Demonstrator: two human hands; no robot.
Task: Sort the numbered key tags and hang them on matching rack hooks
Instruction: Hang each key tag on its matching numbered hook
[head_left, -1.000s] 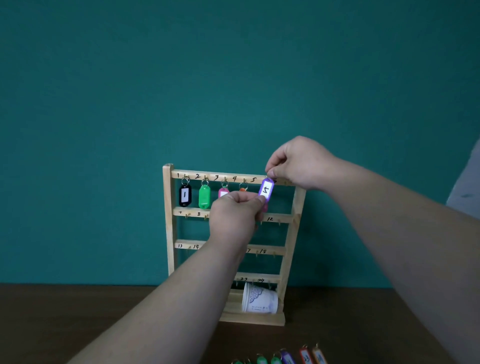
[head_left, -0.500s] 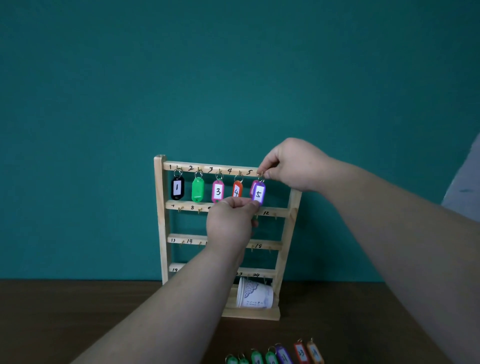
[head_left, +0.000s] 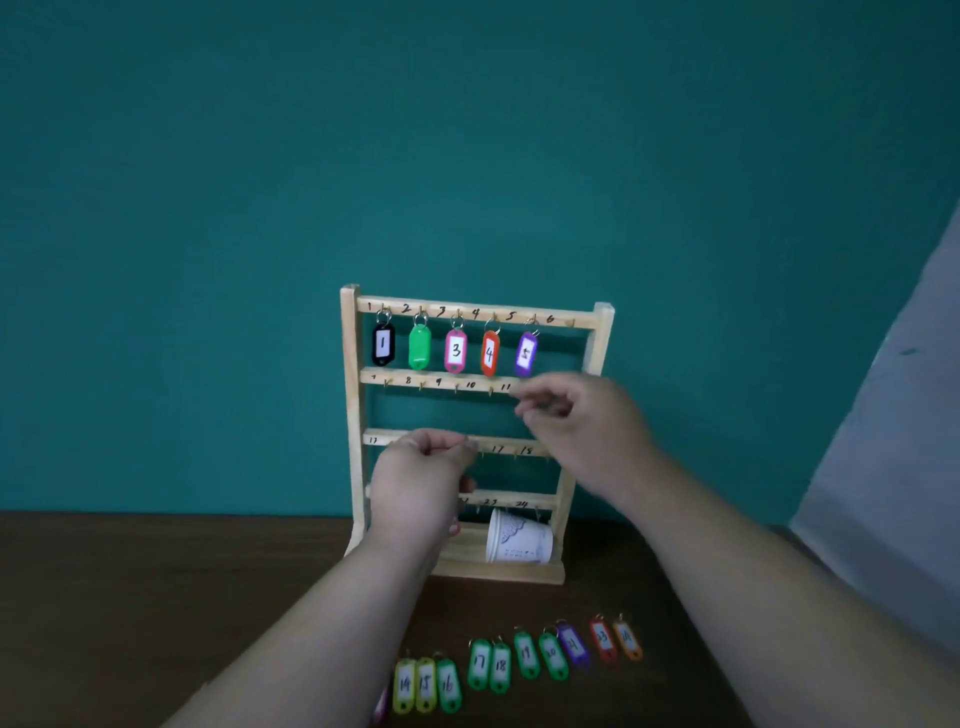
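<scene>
left hand (head_left: 415, 488), right hand (head_left: 587, 431) apart, fronting rack (head_left: 352, 415)

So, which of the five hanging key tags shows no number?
The plain green plastic tag, second from left on the wooden rack; the black, pink, orange and purple tags show numbered labels.

The left arm (head_left: 322, 623) and right arm (head_left: 753, 571) are both stretching forward, bare. The left hand (head_left: 421, 483) is sitting lower, showing its back, with its fingers curling in tight and its thumb touching the first finger. The right hand (head_left: 587, 431) is hanging higher and looks blurry, with its fingers bending loosely and its palm empty.
</scene>
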